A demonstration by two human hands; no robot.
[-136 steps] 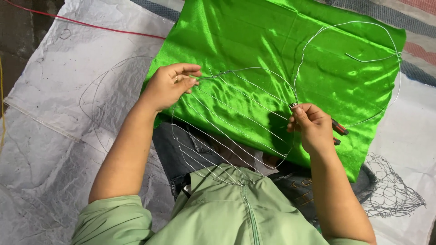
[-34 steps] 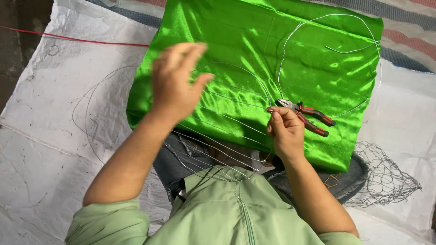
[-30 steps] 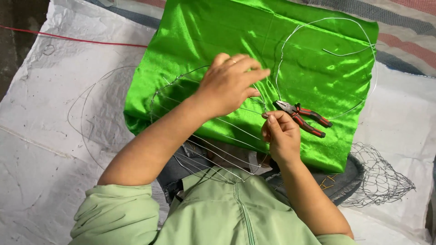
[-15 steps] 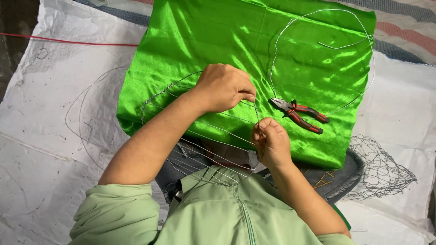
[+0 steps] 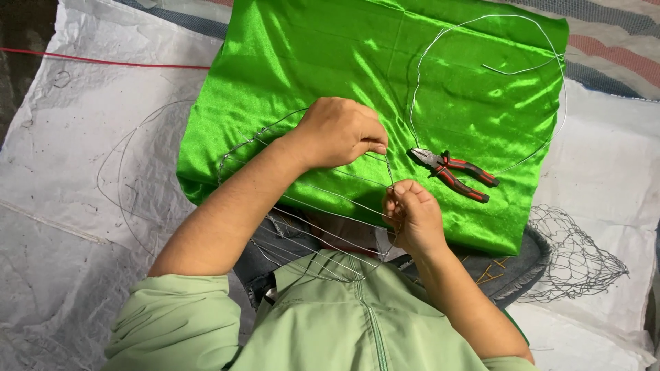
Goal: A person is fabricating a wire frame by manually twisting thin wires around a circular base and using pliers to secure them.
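My left hand (image 5: 340,130) pinches a thin silver wire frame (image 5: 309,189) over a shiny green cloth (image 5: 330,62). Just below it, my right hand (image 5: 412,216) grips the same wire where several strands meet. The two hands are close together, almost touching. The frame's strands run back across my lap toward my green shirt. Red-handled pliers (image 5: 450,172) lie on the cloth right of my hands, held by neither hand.
A loose wire loop (image 5: 553,75) lies on the cloth's right part. A crumpled wire mesh (image 5: 577,261) sits at the right on white sheeting (image 5: 75,178). A red cord (image 5: 103,60) crosses the upper left. More wire hoops lie at the left.
My left hand swung from the left side across to the middle and closed on the wire. My right hand drew back toward my body with the wire. The pliers stayed on the cloth.
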